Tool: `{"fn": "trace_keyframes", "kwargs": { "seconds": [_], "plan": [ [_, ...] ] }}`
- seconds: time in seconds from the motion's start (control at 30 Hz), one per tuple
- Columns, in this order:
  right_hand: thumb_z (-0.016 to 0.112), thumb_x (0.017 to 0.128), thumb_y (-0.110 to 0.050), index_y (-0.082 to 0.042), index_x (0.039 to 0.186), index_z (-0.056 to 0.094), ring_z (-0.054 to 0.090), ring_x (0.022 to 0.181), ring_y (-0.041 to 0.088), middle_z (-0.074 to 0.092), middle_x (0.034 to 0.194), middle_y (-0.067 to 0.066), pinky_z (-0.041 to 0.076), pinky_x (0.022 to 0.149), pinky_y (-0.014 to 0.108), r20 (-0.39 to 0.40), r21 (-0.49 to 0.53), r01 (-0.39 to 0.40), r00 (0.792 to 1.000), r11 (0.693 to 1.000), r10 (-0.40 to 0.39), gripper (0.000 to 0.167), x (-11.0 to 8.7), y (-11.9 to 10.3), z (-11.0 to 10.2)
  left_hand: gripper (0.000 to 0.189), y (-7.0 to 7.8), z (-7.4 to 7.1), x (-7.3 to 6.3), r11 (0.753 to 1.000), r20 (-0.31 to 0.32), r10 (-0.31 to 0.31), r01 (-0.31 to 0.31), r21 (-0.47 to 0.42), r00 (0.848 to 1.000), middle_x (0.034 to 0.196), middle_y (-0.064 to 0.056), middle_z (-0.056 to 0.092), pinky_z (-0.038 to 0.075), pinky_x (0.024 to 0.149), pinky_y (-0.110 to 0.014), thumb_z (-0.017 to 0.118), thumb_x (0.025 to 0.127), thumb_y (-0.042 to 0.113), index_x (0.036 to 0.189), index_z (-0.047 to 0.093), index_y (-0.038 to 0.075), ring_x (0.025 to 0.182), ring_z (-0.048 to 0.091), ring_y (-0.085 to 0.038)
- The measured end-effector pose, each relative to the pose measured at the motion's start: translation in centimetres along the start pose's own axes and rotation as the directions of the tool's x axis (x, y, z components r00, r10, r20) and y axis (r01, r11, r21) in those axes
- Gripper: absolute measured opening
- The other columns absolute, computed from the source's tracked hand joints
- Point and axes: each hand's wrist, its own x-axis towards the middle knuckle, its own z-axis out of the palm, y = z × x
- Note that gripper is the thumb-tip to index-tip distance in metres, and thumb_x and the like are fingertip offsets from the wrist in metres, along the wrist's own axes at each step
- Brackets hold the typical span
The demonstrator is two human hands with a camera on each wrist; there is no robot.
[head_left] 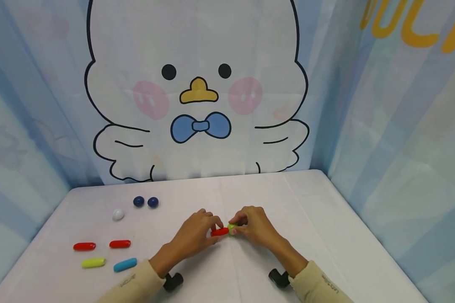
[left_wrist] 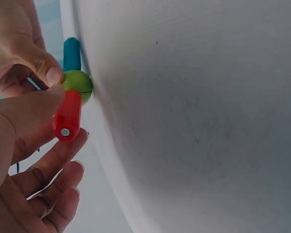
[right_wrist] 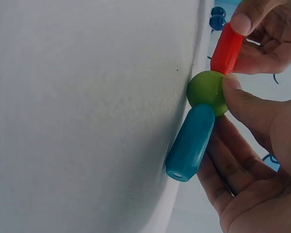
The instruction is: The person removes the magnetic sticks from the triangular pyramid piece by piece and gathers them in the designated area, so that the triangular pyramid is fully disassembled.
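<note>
My left hand [head_left: 196, 230] pinches a red magnetic rod [head_left: 220, 232] between thumb and finger. With its thumb and fingers, my right hand [head_left: 256, 225] grips a green ball [right_wrist: 203, 91]. One end of the red rod meets the ball. A blue magnetic rod [right_wrist: 191, 143] sits against the ball's other side, so the three pieces form one line. In the left wrist view the red rod's free end shows a round silver tip, and the blue rod [left_wrist: 72, 53] stands beyond the ball. From the head view the blue rod is hidden by my right hand.
On the table's left side lie two red rods [head_left: 84, 246], a yellow-green rod [head_left: 93, 263] and a blue rod [head_left: 125, 264]. Farther back are a white ball [head_left: 118, 214] and two dark blue balls [head_left: 138, 201]. A printed curtain [head_left: 265, 151] hangs behind the table.
</note>
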Motion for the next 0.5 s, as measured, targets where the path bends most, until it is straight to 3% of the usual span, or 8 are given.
{"fn": "trace_keyframes", "kwargs": {
  "seconds": [0.17,0.5],
  "plan": [
    [0.091,0.081,-0.006,-0.013,0.098,0.084,0.071,0.083,0.008,0.077,0.095,-0.001,0.064,0.081,0.033,-0.002,0.003,0.007,1.0,1.0,-0.007,0.019,0.02,-0.03,0.0,0.023,0.08,0.31,0.48,1.0,0.004,-0.015,0.015,0.001,1.0,0.089,0.005,0.073,0.052,0.079,-0.029,0.09,0.086,0.02,0.106,0.079,0.018,0.086,0.056,-0.012],
    [0.091,0.081,-0.009,-0.012,0.097,0.084,0.069,0.081,0.005,0.078,0.094,-0.002,0.058,0.076,0.022,0.019,0.001,0.006,1.0,1.0,-0.006,0.018,0.06,-0.3,-0.04,0.021,-0.31,0.05,0.46,1.0,-0.003,-0.008,0.008,-0.025,1.0,0.099,0.002,0.077,0.052,0.081,-0.029,0.087,0.086,0.005,0.102,0.081,0.019,0.088,0.057,-0.012]
  ]
}}
